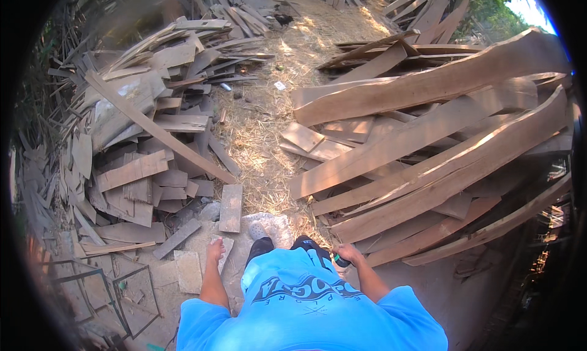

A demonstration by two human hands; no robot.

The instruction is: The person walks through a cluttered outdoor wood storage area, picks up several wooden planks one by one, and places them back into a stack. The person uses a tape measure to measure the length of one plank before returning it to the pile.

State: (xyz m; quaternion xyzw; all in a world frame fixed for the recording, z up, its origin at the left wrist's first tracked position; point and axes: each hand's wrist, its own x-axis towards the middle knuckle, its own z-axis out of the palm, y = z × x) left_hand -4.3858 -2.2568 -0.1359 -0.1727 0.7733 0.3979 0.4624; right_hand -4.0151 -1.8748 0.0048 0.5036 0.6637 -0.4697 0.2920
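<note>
My left hand (216, 249) hangs at my left side with its fingers curled in, and nothing shows in it. Just beside it, a pale flat slab (227, 253) lies low by my foot; whether the hand touches it I cannot tell. At my right side, my right hand (348, 252) is closed around a small dark object with a green band (340, 261), whose kind is too small to make out. A short wooden board (230, 208) lies ahead of my left foot, which wears a grey perforated clog (257, 230).
Long, rough-edged planks (428, 121) are heaped on the right. Weathered offcuts (137, 170) pile up on the left, with one long plank (159, 128) leaning across them. Between the heaps runs a straw-strewn path (263, 137). Thin dark frames (134, 299) lie at lower left.
</note>
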